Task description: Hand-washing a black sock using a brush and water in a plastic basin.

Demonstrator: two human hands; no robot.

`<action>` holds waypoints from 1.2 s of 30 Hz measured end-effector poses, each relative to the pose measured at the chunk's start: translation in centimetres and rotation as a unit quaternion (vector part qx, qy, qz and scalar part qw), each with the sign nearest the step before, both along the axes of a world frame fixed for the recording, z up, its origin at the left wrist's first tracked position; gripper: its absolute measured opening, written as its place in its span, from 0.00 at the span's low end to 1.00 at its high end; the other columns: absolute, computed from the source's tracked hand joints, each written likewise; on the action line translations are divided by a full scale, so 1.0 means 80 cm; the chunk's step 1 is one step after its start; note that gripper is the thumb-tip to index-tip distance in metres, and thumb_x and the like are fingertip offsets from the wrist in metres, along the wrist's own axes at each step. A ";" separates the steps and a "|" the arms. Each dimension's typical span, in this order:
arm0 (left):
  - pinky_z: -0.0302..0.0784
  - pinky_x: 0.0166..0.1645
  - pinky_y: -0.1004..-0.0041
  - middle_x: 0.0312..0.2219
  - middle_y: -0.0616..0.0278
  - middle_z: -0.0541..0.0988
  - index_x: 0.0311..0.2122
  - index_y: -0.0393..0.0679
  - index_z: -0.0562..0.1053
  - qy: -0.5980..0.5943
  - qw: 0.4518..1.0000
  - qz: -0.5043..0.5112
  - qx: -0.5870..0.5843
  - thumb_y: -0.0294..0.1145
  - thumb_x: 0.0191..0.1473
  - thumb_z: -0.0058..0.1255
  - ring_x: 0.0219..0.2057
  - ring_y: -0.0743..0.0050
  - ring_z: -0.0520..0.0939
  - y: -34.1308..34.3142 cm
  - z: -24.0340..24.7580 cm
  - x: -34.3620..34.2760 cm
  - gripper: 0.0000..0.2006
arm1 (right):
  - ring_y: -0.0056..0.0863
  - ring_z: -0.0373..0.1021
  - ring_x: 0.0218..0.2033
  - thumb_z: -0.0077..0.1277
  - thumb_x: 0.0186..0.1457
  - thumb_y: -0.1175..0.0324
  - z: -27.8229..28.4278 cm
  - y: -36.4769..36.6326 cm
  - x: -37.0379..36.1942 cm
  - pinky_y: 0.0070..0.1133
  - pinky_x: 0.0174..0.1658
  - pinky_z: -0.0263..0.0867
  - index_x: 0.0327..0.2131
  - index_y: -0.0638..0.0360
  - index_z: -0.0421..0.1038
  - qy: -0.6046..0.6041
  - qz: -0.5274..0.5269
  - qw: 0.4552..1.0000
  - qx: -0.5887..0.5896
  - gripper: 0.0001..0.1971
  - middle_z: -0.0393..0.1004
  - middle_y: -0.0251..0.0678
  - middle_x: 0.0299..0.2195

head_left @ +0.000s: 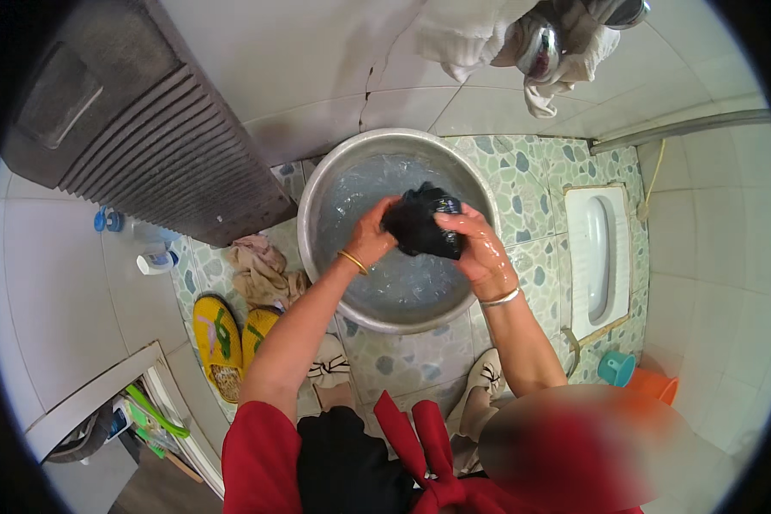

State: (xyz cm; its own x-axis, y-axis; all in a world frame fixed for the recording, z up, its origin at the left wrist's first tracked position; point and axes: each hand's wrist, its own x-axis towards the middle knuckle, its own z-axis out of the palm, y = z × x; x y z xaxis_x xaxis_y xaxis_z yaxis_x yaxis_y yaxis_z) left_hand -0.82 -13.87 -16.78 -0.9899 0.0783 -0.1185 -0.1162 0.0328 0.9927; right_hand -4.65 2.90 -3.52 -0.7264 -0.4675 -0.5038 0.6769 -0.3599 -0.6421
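Note:
Between my two hands is a bunched-up wet black cloth (421,221), held above the water in a round metal basin (317,158). My left hand (375,233), with a gold-coloured bangle at the wrist, closes on the cloth's left side. On its right side my right hand (480,248) grips it, thumb laid across the top; wet skin shows on the fingers, and a silver bangle circles that wrist. The water (381,278) looks cloudy grey-blue. The fingertips under the cloth are hidden.
A dark ridged washboard (162,128) leans at the left. Yellow slippers (218,338) and a crumpled cloth (261,270) lie near the basin. To the right are a squat toilet (597,257), a teal dipper (617,368) and an orange bucket (655,385). White cloths (475,38) hang above.

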 end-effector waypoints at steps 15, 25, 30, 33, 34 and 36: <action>0.59 0.54 0.62 0.48 0.54 0.63 0.54 0.46 0.53 0.038 0.984 -0.034 -0.171 0.30 0.25 0.65 0.52 0.54 0.62 0.009 0.066 0.008 0.46 | 0.16 0.66 0.26 0.50 0.40 0.76 -0.010 0.011 0.011 0.15 0.34 0.62 0.29 0.62 0.68 0.100 -0.048 0.986 0.124 0.08 0.71 0.28 0.25; 0.71 0.39 0.70 0.33 0.54 0.76 0.42 0.42 0.68 0.093 0.982 0.104 -0.125 0.21 0.37 0.52 0.35 0.60 0.78 0.014 0.061 0.004 0.21 | 0.24 0.65 0.40 0.52 0.44 0.55 -0.080 0.020 0.028 0.35 0.41 0.62 0.39 0.56 0.65 -0.075 -0.076 0.984 0.140 0.20 0.70 0.32 0.34; 0.68 0.44 0.73 0.34 0.59 0.75 0.46 0.44 0.65 -0.019 0.996 0.006 -0.089 0.21 0.36 0.54 0.37 0.70 0.76 0.046 0.076 0.018 0.26 | 0.29 0.67 0.39 0.47 0.44 0.39 -0.092 0.006 0.024 0.41 0.41 0.62 0.36 0.46 0.68 -0.184 -0.059 0.981 -0.031 0.24 0.71 0.29 0.34; 0.65 0.47 0.75 0.38 0.62 0.73 0.48 0.44 0.62 -0.060 0.996 -0.034 -0.055 0.21 0.36 0.53 0.41 0.74 0.73 0.032 0.078 0.015 0.28 | 0.29 0.68 0.36 0.50 0.45 0.46 -0.099 0.002 0.032 0.37 0.41 0.64 0.34 0.48 0.69 -0.195 -0.102 0.975 -0.032 0.19 0.72 0.29 0.32; 0.64 0.48 0.75 0.39 0.63 0.72 0.48 0.43 0.62 -0.056 0.996 -0.054 -0.049 0.21 0.36 0.53 0.42 0.75 0.72 0.029 0.078 0.014 0.28 | 0.28 0.69 0.35 0.51 0.45 0.49 -0.101 0.001 0.033 0.35 0.41 0.65 0.34 0.50 0.69 -0.187 -0.127 0.973 -0.041 0.18 0.72 0.30 0.31; 0.62 0.50 0.75 0.42 0.61 0.70 0.50 0.43 0.60 -0.068 0.992 -0.105 -0.028 0.25 0.37 0.54 0.45 0.75 0.69 0.024 0.083 0.007 0.30 | 0.28 0.69 0.34 0.52 0.46 0.52 -0.111 0.005 0.023 0.32 0.40 0.66 0.34 0.52 0.69 -0.170 -0.157 0.972 -0.052 0.16 0.72 0.31 0.31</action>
State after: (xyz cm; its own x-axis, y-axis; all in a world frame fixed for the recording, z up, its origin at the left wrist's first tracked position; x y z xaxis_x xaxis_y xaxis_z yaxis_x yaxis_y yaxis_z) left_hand -0.29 -11.97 -10.17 -0.9270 0.2700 -0.2604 -0.2342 0.1258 0.9640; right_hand -2.85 3.26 -12.43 -0.6417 -0.3116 -0.7008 0.6901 -0.6333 -0.3503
